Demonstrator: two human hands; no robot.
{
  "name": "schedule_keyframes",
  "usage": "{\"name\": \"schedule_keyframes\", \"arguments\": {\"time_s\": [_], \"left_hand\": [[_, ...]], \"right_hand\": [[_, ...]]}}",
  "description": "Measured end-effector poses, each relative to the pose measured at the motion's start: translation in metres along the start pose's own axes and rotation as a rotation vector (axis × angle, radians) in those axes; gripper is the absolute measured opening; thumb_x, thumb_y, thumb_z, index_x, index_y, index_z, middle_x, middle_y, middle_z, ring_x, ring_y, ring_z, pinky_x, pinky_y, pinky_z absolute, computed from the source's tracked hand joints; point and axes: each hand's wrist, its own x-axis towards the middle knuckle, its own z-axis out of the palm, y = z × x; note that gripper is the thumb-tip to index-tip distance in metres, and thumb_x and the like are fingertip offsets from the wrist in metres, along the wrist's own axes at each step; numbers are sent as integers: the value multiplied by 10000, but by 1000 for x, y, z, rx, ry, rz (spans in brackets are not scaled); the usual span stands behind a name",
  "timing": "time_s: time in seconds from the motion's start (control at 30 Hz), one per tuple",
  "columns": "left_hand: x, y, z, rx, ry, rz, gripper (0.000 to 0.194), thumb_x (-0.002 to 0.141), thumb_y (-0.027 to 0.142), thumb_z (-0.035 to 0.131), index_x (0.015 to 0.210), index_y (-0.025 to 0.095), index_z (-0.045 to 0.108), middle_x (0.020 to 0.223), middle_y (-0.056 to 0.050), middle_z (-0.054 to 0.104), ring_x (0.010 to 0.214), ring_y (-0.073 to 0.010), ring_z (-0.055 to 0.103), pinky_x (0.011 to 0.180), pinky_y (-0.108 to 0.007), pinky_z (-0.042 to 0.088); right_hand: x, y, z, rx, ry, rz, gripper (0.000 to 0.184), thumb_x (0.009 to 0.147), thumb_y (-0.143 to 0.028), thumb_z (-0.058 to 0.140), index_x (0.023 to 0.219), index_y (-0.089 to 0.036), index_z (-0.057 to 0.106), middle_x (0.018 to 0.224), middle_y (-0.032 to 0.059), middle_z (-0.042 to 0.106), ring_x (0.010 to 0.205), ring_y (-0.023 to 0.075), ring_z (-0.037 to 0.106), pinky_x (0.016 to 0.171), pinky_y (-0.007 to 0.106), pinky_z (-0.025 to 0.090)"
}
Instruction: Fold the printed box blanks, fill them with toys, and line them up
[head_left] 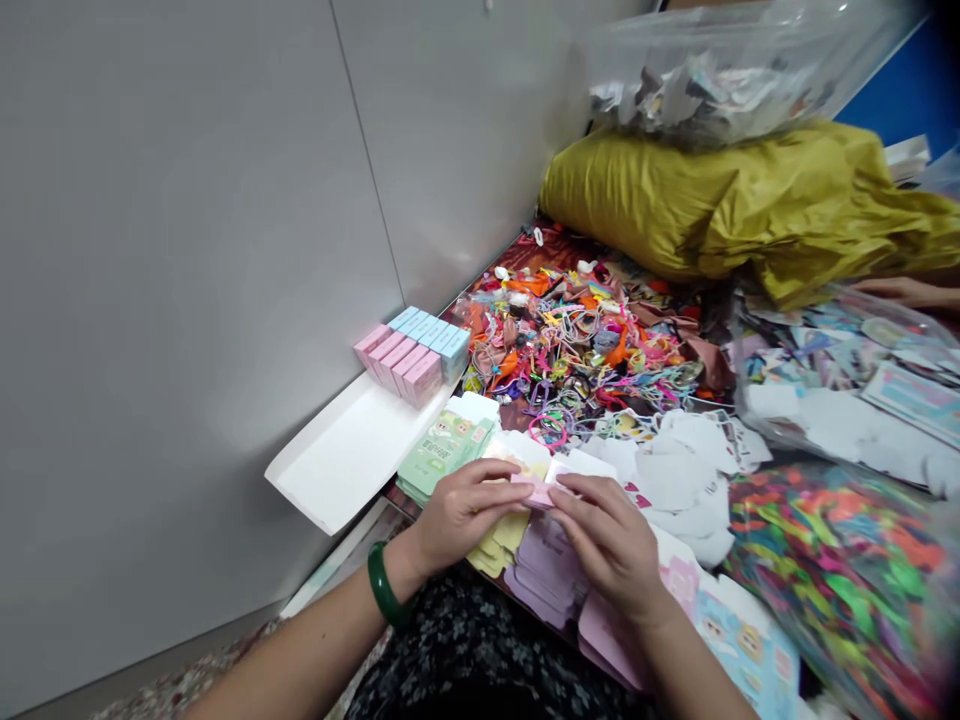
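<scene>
Between both hands I hold a small pink card box (536, 491), its white flap raised. My left hand (469, 503), with a green bangle on the wrist, pinches its left end. The fingers of my right hand (609, 535) grip the right end. Below and around them lie stacks of flat printed box cards: green ones (442, 450) to the left, yellow ones (495, 548) under my left hand, purple ones (546, 570) between my hands. Pink cards (606, 640) lie partly hidden under my right forearm, and blue ones (750, 640) are to its right.
Pink and blue finished boxes (409, 350) stand on a white tray (330, 465) by the grey wall. A heap of colourful hair ties (570, 340), white cards (679, 470), a bag of bright bands (832, 560) and a yellow sack (720, 200) surround the work. Another person's hand (907, 292) is far right.
</scene>
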Motion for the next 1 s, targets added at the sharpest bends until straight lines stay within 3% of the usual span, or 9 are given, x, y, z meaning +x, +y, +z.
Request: {"name": "schedule_keyframes", "arguments": {"time_s": [0.17,0.3,0.4,0.5,0.6,0.73,0.83,0.9,1.0], "left_hand": [[-3,-8,2,15,17,56,218,879,126,585,1037,200,716,1081,-126,684,1009,-183,666,850,-324,572],[4,2,5,-33,21,-35,206,853,135,632,1040,168,710,980,-122,705,920,-184,680,809,-313,573],[14,17,-6,-107,34,-77,208,840,155,655,1043,180,695,923,-95,712,851,-177,678,742,-299,572],[24,21,-29,-69,179,-62,220,833,176,667,1052,204,669,908,-67,702,803,-163,651,651,-269,546],[31,4,-51,193,361,-137,226,842,190,653,1066,214,634,912,-42,669,757,-144,612,595,-245,509],[31,-35,-57,547,389,-311,165,869,151,585,1030,186,594,879,-26,588,744,-146,578,669,-277,517],[30,-56,-51,654,357,-391,48,891,173,545,909,184,589,858,-30,534,733,-167,558,672,-305,513],[32,-62,-47,708,324,-443,78,907,199,520,871,186,587,873,-37,507,707,-171,552,647,-311,515],[33,-61,-45,743,276,-498,128,917,219,492,972,181,601,939,-58,483,739,-188,574,653,-333,530]], "right_hand": [[-5,1,3,-87,-27,-101,416,815,-6,572,1203,-155,596,1089,164,616,971,244,570,764,395,515],[-2,-4,-6,-109,-76,-74,420,838,-28,542,1229,-172,583,1120,151,603,991,245,567,794,403,507],[5,-12,-25,-130,-43,-43,419,843,-74,568,1251,-172,566,1138,139,590,1012,239,573,822,375,492],[13,-18,-43,-178,85,35,380,834,-103,598,1205,-183,592,1117,116,605,985,227,593,818,345,483],[17,-23,-46,-203,232,156,285,829,-106,609,1093,-208,638,1045,83,639,890,210,616,782,341,482],[12,-27,-33,-145,350,366,175,856,-152,578,987,-237,658,986,66,653,883,232,619,806,387,463],[1,-20,-25,-92,331,446,148,859,-207,580,977,-239,662,964,60,661,865,232,623,807,382,467],[-5,-12,-22,-93,275,468,148,860,-241,579,982,-235,662,961,56,668,855,226,629,784,358,479],[-10,-1,-21,-110,186,451,146,872,-265,558,964,-222,663,950,56,675,851,211,637,755,324,491]]}}
